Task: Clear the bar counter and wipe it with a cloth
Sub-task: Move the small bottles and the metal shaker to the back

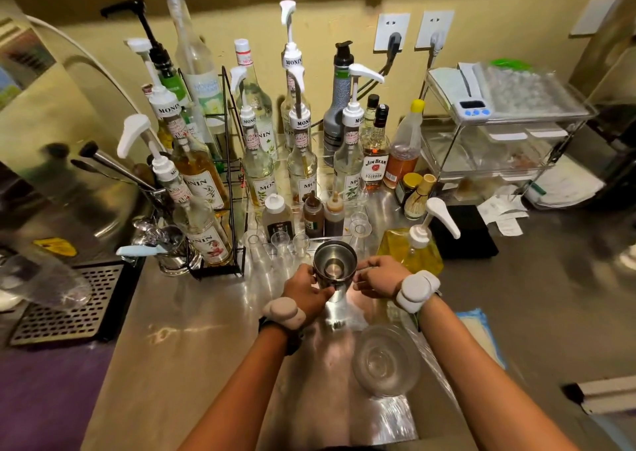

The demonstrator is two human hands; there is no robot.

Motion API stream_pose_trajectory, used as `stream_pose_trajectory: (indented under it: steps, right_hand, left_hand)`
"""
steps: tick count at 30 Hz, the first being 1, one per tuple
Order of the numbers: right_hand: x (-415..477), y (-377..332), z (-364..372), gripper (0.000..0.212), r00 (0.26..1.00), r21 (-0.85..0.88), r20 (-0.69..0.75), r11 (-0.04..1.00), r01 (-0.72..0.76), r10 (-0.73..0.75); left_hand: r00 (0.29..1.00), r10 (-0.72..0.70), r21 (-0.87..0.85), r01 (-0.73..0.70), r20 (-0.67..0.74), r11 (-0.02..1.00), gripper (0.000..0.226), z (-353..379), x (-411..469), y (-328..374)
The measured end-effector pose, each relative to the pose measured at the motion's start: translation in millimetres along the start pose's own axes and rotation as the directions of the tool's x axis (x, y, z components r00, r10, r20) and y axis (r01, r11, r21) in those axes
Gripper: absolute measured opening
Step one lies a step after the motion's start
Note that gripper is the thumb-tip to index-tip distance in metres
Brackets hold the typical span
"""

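Shaker: the steel shaker [335, 266] stands upright mid-counter, mouth up, with a smaller steel piece nested inside. I cannot tell whether its foot touches the counter [192, 364] or is just clear of it.
Left hand: my left hand [306, 292] has its fingers curled round the shaker's left wall.
Right hand: my right hand [378, 277] has its fingers bent in against the right wall, near the rim.
Doing it well: I judge I should keep it level so the nested piece does not rattle out, and lift straight up before moving it sideways.
Behind: small glasses [280, 240] stand just behind the shaker, with the syrup bottles [303, 161] crowded beyond them. There is no room to push forward.
Right: a pump bottle [418, 247] sits near my right knuckles, so a swing that way risks a knock.
Near side: a glass bowl [385, 361] lies between my forearms, closer to the right one. I should not drag my elbow back over it.
Cloth: the cloth [483, 333] lies flat right of my right forearm, untouched.
Open room: bare steel shows to the left of my left arm, short of the drip tray [65, 306].
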State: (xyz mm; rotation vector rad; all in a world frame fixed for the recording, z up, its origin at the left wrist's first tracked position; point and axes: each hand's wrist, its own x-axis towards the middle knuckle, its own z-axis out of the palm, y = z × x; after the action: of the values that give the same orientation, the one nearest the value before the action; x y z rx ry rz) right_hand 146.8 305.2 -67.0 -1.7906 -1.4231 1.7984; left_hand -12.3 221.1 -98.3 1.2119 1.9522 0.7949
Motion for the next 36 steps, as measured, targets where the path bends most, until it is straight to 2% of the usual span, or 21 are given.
stream_pose_trajectory:
  steps: [16,20,24,29,31,33,36]
  right_hand:
    - [30.7,-10.5,8.2,0.026,0.995,0.008,-0.087,0.998,0.055,-0.054]
    - [41.7,-13.4,10.7,0.032,0.993,0.033,-0.105,0.998,0.06,-0.056]
    - [56.8,-12.3,11.3,0.02,0.991,0.063,-0.129,0.997,0.048,-0.039]
    - [73.4,-10.6,12.7,0.031,0.981,0.034,-0.186,0.997,0.071,-0.063]
    - [75.6,-12.1,13.3,0.028,0.979,0.043,-0.195,0.996,0.076,-0.066]
    - [74.6,-14.1,15.0,0.016,0.978,0.047,-0.199,0.996,0.08,-0.07]
    - [75.5,-12.1,16.7,0.027,0.974,0.077,-0.206,0.99,0.115,-0.097]
  left_hand:
    - [1.0,-0.003,-0.027,0.003,-0.002,1.0,0.042,0.3,31.4,1.5]
    - [1.0,0.003,-0.032,-0.004,-0.015,0.999,0.041,-1.1,40.5,3.6]
    - [1.0,0.002,-0.052,-0.002,-0.012,0.999,0.041,-2.9,48.0,4.8]
    - [0.998,0.034,-0.093,-0.038,-0.047,0.995,0.039,-3.6,48.8,9.7]
    - [0.998,0.034,-0.085,-0.039,-0.054,0.996,0.04,-3.2,51.0,10.3]
    - [0.998,0.026,-0.072,-0.03,-0.053,0.997,0.038,-3.2,52.9,11.3]
    - [0.998,0.014,-0.015,-0.015,-0.057,1.0,0.045,-5.3,54.9,15.7]
